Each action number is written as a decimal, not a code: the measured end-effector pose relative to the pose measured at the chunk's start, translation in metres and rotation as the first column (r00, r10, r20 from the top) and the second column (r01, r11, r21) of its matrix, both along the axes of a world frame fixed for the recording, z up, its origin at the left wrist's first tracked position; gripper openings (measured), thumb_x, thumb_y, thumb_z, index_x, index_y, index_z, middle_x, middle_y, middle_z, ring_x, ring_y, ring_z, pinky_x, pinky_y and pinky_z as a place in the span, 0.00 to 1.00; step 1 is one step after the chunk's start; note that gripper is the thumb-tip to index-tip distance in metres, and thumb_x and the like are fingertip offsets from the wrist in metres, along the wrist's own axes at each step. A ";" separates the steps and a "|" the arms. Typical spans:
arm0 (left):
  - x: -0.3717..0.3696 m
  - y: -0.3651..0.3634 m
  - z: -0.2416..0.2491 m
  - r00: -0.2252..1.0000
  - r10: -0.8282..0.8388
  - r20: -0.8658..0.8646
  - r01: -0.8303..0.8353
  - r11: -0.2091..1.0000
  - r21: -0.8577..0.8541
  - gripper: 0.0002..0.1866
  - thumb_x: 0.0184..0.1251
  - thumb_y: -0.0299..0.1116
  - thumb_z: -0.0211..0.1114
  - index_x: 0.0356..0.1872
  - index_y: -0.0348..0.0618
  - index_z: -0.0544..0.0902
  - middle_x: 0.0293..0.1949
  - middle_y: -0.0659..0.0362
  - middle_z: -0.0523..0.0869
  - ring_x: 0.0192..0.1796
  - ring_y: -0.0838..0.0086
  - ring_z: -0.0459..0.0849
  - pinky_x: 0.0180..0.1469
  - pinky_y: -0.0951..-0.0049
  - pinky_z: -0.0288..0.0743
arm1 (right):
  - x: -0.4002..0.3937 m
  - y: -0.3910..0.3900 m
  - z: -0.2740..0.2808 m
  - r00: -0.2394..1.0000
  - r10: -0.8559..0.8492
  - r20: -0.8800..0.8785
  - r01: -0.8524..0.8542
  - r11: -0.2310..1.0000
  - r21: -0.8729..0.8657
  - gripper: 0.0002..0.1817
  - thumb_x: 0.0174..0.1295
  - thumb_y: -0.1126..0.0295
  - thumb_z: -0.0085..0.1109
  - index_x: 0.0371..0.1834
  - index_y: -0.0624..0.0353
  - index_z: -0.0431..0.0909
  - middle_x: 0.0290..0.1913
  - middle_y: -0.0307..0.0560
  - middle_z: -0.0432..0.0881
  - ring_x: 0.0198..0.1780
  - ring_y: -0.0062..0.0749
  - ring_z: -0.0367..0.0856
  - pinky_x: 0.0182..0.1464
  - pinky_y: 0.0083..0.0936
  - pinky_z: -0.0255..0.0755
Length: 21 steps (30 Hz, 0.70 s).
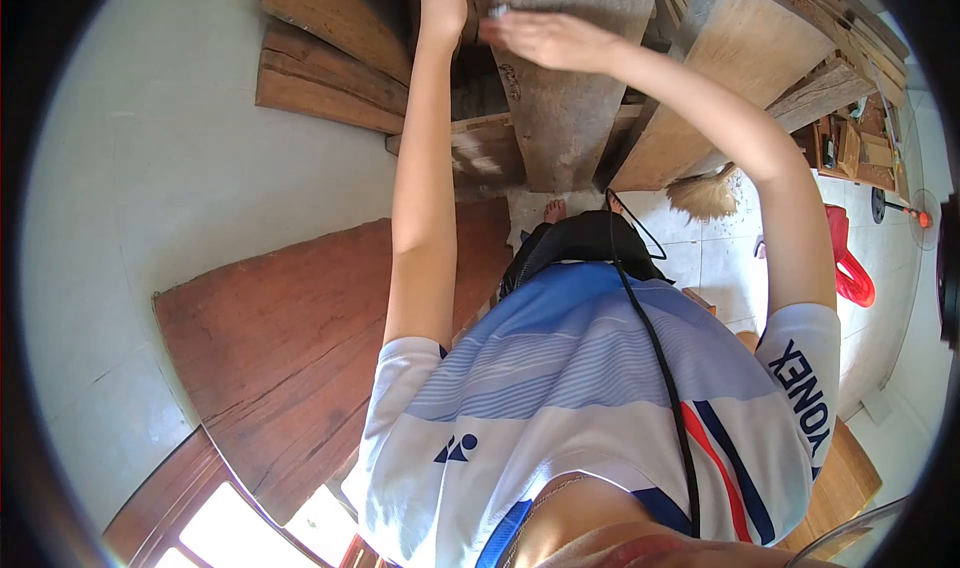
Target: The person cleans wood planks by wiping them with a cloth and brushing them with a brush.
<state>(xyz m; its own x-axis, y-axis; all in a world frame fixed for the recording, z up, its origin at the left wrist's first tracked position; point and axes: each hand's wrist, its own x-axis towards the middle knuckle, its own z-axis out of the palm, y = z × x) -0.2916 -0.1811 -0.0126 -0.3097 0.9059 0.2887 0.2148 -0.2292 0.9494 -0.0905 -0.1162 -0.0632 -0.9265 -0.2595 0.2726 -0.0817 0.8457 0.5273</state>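
A long grey-brown wooden plank leans upright in front of me, its lower end on the floor near my feet. My left hand is closed at the plank's upper left edge, with its fingertips cut off by the top of the view. Over the plank's face reaches my right hand, slightly blurred, its fingers pressed together. A small whitish thing shows at those fingertips, too small and smeared to name.
More boards lean at the left, and a wide board stands at the right. A reddish-brown slab is beside me at left. On the tiled floor are a straw broom and a red item. A black cord hangs down my front.
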 end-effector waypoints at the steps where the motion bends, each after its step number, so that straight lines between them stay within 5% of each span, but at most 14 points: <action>1: 0.000 0.001 -0.004 0.997 -0.025 0.066 0.024 1.000 0.020 0.27 0.87 0.50 0.50 0.61 0.35 0.84 0.60 0.55 0.87 0.64 0.68 0.81 0.70 0.67 0.69 | -0.006 0.009 0.009 0.993 0.007 -0.119 -0.019 0.995 -0.101 0.26 0.75 0.70 0.49 0.75 0.61 0.71 0.78 0.49 0.70 0.79 0.37 0.68 0.82 0.33 0.65; 2: -0.001 0.006 -0.009 0.990 -0.051 0.131 0.046 0.998 0.043 0.27 0.87 0.50 0.50 0.60 0.35 0.85 0.59 0.55 0.87 0.63 0.68 0.81 0.69 0.68 0.70 | -0.002 0.012 0.035 0.970 0.029 -0.242 -0.095 0.959 -0.268 0.27 0.76 0.71 0.48 0.77 0.59 0.69 0.79 0.46 0.70 0.79 0.37 0.68 0.81 0.33 0.65; 4: 0.002 0.009 -0.013 0.958 -0.110 0.265 0.091 0.992 0.082 0.26 0.88 0.48 0.49 0.59 0.35 0.85 0.58 0.55 0.88 0.62 0.68 0.82 0.68 0.69 0.71 | 0.005 0.010 0.087 0.943 -0.140 -0.303 0.044 0.952 -0.302 0.30 0.71 0.74 0.48 0.77 0.67 0.66 0.80 0.49 0.66 0.83 0.40 0.60 0.85 0.38 0.55; 5: 0.005 0.009 -0.013 0.932 -0.139 0.334 0.113 0.989 0.097 0.26 0.88 0.48 0.49 0.58 0.35 0.85 0.57 0.55 0.88 0.62 0.69 0.82 0.67 0.69 0.71 | 0.005 0.022 0.071 0.924 -0.240 -0.299 0.176 0.958 -0.225 0.29 0.70 0.75 0.49 0.76 0.66 0.67 0.80 0.49 0.67 0.82 0.41 0.62 0.84 0.38 0.57; 6: 0.006 0.009 -0.013 0.902 -0.169 0.398 0.135 0.984 0.113 0.25 0.88 0.48 0.49 0.58 0.35 0.85 0.57 0.55 0.88 0.61 0.69 0.82 0.66 0.70 0.72 | 0.007 0.024 0.058 0.938 -0.184 -0.292 0.111 0.962 -0.250 0.29 0.71 0.74 0.50 0.77 0.65 0.68 0.80 0.48 0.68 0.81 0.38 0.63 0.84 0.35 0.59; 9: -0.036 0.033 -0.064 0.963 -0.110 0.245 0.135 0.987 -0.090 0.26 0.88 0.48 0.48 0.58 0.35 0.85 0.56 0.56 0.88 0.60 0.68 0.83 0.66 0.69 0.72 | 0.009 0.010 0.004 0.961 -0.050 -0.271 -0.032 0.956 -0.291 0.28 0.72 0.72 0.50 0.77 0.61 0.69 0.79 0.44 0.70 0.81 0.34 0.63 0.84 0.30 0.59; 10: -0.025 0.026 -0.049 0.977 -0.078 0.197 0.087 0.996 -0.036 0.26 0.88 0.48 0.48 0.58 0.34 0.85 0.55 0.56 0.88 0.59 0.68 0.83 0.66 0.69 0.72 | 0.006 0.013 -0.027 0.975 0.011 -0.220 -0.050 0.984 -0.172 0.29 0.72 0.72 0.50 0.77 0.61 0.69 0.79 0.43 0.70 0.81 0.32 0.64 0.85 0.31 0.58; 12: 0.008 0.005 -0.004 0.995 -0.007 0.102 0.000 0.997 0.075 0.27 0.89 0.49 0.47 0.57 0.34 0.86 0.55 0.56 0.89 0.58 0.68 0.83 0.66 0.69 0.71 | 0.023 -0.009 -0.043 0.998 -0.019 0.060 0.031 0.980 -0.196 0.29 0.71 0.72 0.52 0.77 0.61 0.69 0.79 0.43 0.70 0.80 0.31 0.65 0.84 0.32 0.60; 16: 0.002 0.007 -0.013 0.974 -0.090 0.210 0.077 0.995 0.068 0.28 0.89 0.50 0.46 0.57 0.34 0.86 0.54 0.56 0.89 0.59 0.68 0.83 0.66 0.68 0.70 | 0.029 0.010 -0.043 1.000 0.014 -0.017 -0.016 0.992 -0.121 0.29 0.74 0.71 0.49 0.79 0.60 0.66 0.81 0.44 0.66 0.81 0.32 0.63 0.85 0.30 0.58; 18: 0.002 0.007 -0.013 0.978 -0.078 0.192 0.067 0.996 0.064 0.28 0.89 0.50 0.46 0.57 0.34 0.85 0.54 0.56 0.89 0.59 0.68 0.83 0.66 0.68 0.70 | 0.034 0.037 0.001 0.977 0.059 -0.203 -0.108 0.965 -0.238 0.29 0.75 0.71 0.48 0.80 0.59 0.65 0.81 0.44 0.66 0.82 0.32 0.62 0.85 0.29 0.56; 21: 0.010 0.004 -0.006 0.971 -0.079 0.225 0.064 0.995 0.072 0.28 0.89 0.49 0.45 0.57 0.34 0.85 0.54 0.56 0.89 0.58 0.67 0.83 0.66 0.67 0.70 | 0.044 0.028 0.086 0.934 -0.146 -0.327 0.055 0.960 -0.274 0.27 0.69 0.76 0.51 0.72 0.67 0.72 0.78 0.51 0.69 0.81 0.42 0.64 0.83 0.38 0.60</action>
<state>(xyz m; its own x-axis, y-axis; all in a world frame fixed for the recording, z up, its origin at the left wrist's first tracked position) -0.2812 -0.1767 -0.0183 -0.3087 0.9101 0.2763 -0.0240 -0.2978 0.9543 -0.0467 -0.0877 0.0226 -0.7826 -0.0486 0.6206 0.1568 0.9494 0.2721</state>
